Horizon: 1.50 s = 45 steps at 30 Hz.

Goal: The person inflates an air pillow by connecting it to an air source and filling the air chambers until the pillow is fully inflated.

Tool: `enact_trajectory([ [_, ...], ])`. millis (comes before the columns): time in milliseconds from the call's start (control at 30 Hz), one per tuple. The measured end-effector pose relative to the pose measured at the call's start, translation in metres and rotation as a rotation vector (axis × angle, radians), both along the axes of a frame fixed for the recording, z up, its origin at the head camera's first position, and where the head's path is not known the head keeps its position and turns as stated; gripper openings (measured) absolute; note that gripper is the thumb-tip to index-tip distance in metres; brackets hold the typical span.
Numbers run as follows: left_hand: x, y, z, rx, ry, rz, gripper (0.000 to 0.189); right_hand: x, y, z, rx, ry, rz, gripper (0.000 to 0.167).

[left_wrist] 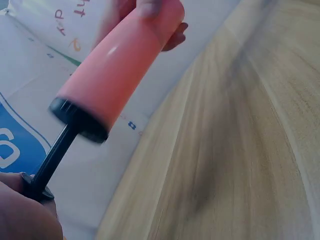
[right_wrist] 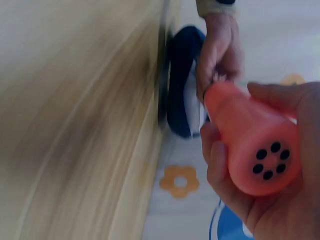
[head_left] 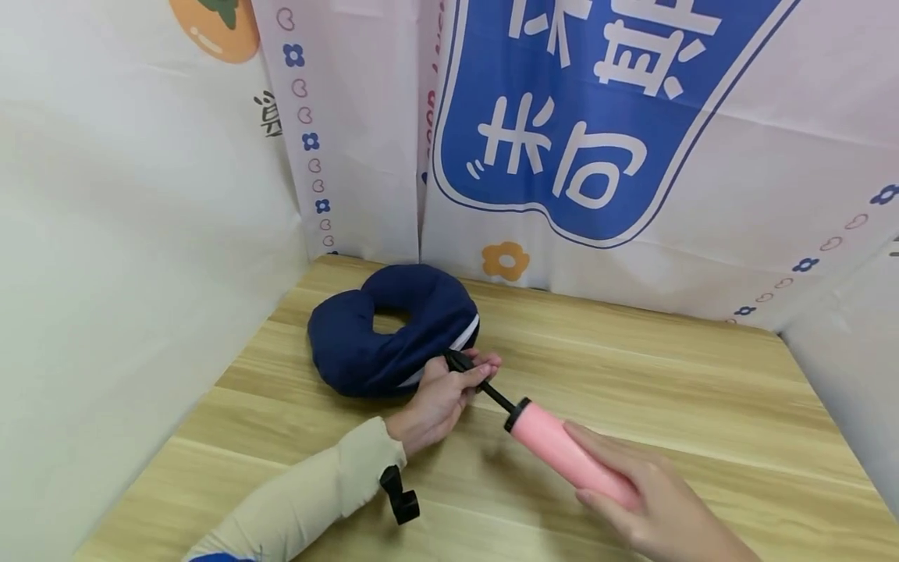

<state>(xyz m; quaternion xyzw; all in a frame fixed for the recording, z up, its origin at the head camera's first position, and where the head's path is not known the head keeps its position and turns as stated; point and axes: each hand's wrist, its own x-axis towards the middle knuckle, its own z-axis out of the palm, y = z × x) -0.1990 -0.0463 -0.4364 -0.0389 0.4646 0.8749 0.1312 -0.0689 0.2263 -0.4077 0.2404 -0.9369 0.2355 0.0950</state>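
Observation:
A navy U-shaped neck pillow (head_left: 414, 312) with a white strip along its edge lies on the wooden table. Beside its near right edge, my left hand (head_left: 438, 402) grips the black handle (head_left: 459, 360) of a hand pump. My right hand (head_left: 653, 492) holds the pump's pink barrel (head_left: 562, 445), fingers wrapped round its rear end. Between barrel and handle, a black rod (left_wrist: 56, 154) shows. In the right wrist view the barrel's end face (right_wrist: 270, 167) has several dark holes. Whether the pump joins the pillow is hidden by my left hand.
The light wooden table (head_left: 702, 390) is bounded by a white wall sheet (head_left: 140, 195) at the left and a printed sheet (head_left: 737, 187) with a blue sign at the back. A black strap mount (head_left: 400, 496) hangs from my left sleeve (head_left: 302, 492).

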Motion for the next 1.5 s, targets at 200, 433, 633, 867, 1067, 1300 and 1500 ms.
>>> enact_trajectory([
  [200, -0.006, -0.006, 0.003, 0.027, -0.002, 0.096, 0.031, 0.013, 0.022, 0.021, -0.013, -0.088, -0.075, 0.066],
  [433, 0.019, 0.012, -0.012, -0.015, 0.016, 0.037, 0.019, -0.001, -0.031, 0.007, -0.191, -0.122, -0.14, 0.058],
  [633, 0.011, 0.009, -0.01, -0.012, 0.029, 0.021, 0.028, -0.013, -0.038, -0.005, -0.096, -0.043, -0.066, 0.065],
  [867, -0.006, -0.003, -0.005, 0.023, 0.011, 0.032, 0.037, 0.006, 0.012, 0.006, 0.029, -0.097, 0.003, 0.067],
  [1067, 0.003, 0.004, -0.006, 0.056, -0.004, 0.107, 0.022, 0.007, 0.014, 0.023, -0.023, -0.132, -0.04, 0.06],
  [1300, 0.025, 0.013, -0.01, -0.002, 0.022, 0.046, 0.017, -0.012, -0.037, 0.001, -0.103, 0.055, -0.028, 0.062],
  [1500, 0.012, 0.001, -0.011, -0.014, 0.045, 0.027, 0.032, -0.009, -0.022, -0.01, 0.003, 0.058, 0.023, 0.071],
])
